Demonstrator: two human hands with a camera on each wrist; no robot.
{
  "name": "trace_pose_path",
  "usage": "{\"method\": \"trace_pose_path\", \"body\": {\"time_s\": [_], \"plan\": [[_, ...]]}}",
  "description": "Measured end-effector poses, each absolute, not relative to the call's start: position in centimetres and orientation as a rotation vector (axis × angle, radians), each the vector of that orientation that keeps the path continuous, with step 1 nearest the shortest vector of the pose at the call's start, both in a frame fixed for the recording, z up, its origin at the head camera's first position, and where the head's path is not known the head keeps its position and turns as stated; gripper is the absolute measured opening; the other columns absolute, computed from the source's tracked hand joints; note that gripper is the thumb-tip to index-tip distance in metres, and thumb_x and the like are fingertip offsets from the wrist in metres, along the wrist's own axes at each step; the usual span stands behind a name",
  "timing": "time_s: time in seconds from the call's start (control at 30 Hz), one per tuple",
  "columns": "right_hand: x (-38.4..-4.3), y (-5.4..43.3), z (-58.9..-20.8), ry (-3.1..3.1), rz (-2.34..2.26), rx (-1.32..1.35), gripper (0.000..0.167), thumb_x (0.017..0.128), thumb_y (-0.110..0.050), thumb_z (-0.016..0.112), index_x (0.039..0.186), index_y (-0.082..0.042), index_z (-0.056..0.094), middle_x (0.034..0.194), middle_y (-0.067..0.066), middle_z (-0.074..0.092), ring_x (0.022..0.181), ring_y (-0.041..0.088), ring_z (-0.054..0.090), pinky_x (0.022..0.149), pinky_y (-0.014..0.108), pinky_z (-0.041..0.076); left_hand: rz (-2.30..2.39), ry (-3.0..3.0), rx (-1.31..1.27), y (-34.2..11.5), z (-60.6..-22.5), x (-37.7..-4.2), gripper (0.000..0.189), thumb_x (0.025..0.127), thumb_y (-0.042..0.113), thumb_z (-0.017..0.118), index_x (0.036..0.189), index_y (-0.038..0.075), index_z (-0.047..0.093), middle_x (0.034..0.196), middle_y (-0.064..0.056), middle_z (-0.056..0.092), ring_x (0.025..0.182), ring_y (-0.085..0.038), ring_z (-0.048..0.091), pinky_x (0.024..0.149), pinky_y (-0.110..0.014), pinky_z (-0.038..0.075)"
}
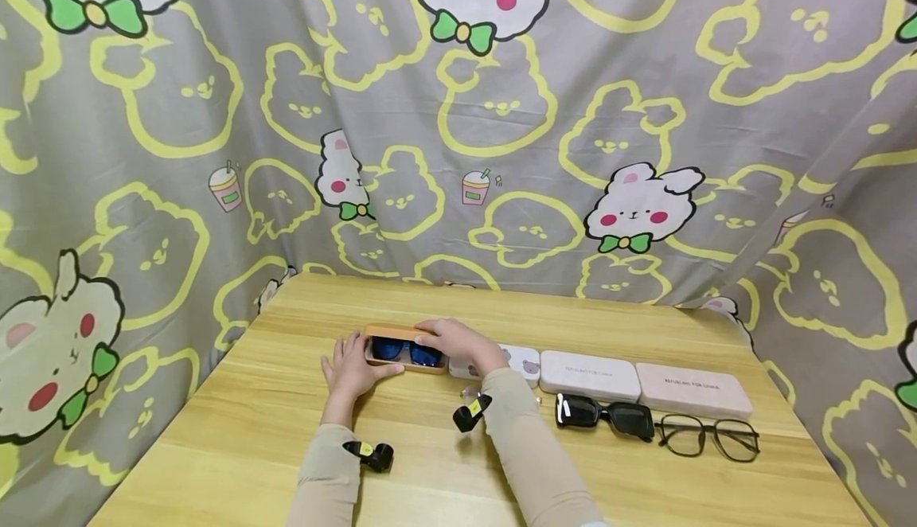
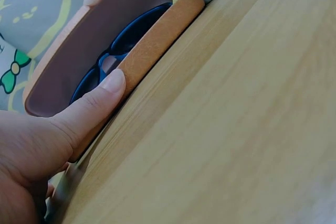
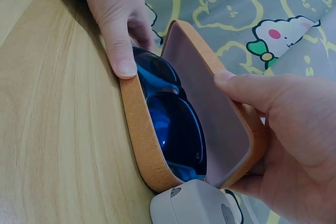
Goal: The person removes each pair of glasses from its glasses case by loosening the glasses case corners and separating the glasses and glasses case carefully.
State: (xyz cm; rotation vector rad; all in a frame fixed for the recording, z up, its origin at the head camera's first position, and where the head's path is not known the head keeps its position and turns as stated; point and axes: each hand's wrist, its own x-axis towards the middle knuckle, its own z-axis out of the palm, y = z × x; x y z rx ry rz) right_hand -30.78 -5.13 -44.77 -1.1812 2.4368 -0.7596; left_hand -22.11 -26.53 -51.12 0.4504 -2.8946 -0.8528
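Note:
An orange glasses case (image 1: 390, 330) stands with its lid raised at the left of a row of cases. Inside lie dark sunglasses with blue-tinted lenses (image 3: 176, 124). My left hand (image 1: 351, 369) holds the case's left end, its thumb on the front wall (image 2: 157, 40); its other fingers are mostly hidden. The lid is held by my right hand (image 1: 458, 341), thumb on the rim and fingers behind, as the right wrist view shows. Beside the orange case, a white case with bear prints (image 1: 528, 366) is partly covered by my right hand.
Farther right sit a white case (image 1: 591, 376) and a pink case (image 1: 693, 388). In front of them lie black sunglasses (image 1: 605, 415) and black-framed eyeglasses (image 1: 708, 437). Clear-looking glasses (image 1: 539, 401) are mostly hidden by my right forearm. A patterned curtain (image 1: 401, 113) hangs behind the wooden table (image 1: 430, 479).

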Motion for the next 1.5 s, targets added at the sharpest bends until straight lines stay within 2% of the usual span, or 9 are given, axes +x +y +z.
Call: {"method": "trace_pose_path", "body": {"time_s": [0.6,1.1,1.5], "plan": [[-31.2,-5.2,-45.3,2.433,-0.791,-1.182,0.052,0.104,-0.038,0.040,0.146,-0.008,0.044,0.149,0.009,0.049,0.140,0.028,0.043,0.117,0.044,0.035,-0.869,-2.895,0.432,-26.8,-50.9,-22.0,0.106,0.066,0.065,0.078,0.149,0.012,0.038,0.159,-0.021,0.023,0.148,-0.048,0.003,0.112,-0.074,-0.006],[-31.2,-5.5,-45.7,2.547,-0.840,-1.197,0.045,0.103,-0.035,0.045,0.141,-0.013,0.053,0.141,0.008,0.057,0.132,0.026,0.053,0.110,0.043,0.043,-0.862,-2.902,0.434,-26.7,-50.8,-21.9,0.107,0.066,0.067,0.077,0.149,0.012,0.038,0.159,-0.021,0.024,0.148,-0.047,0.005,0.112,-0.074,-0.005],[-31.1,-5.9,-45.9,2.694,-0.901,-1.125,0.043,0.104,-0.036,0.042,0.137,-0.013,0.057,0.138,0.008,0.060,0.129,0.027,0.055,0.110,0.042,0.043,-0.888,-2.904,0.426,-26.6,-50.7,-22.1,0.107,0.066,0.065,0.078,0.150,0.012,0.036,0.160,-0.020,0.023,0.149,-0.047,0.002,0.112,-0.073,-0.007]]}}
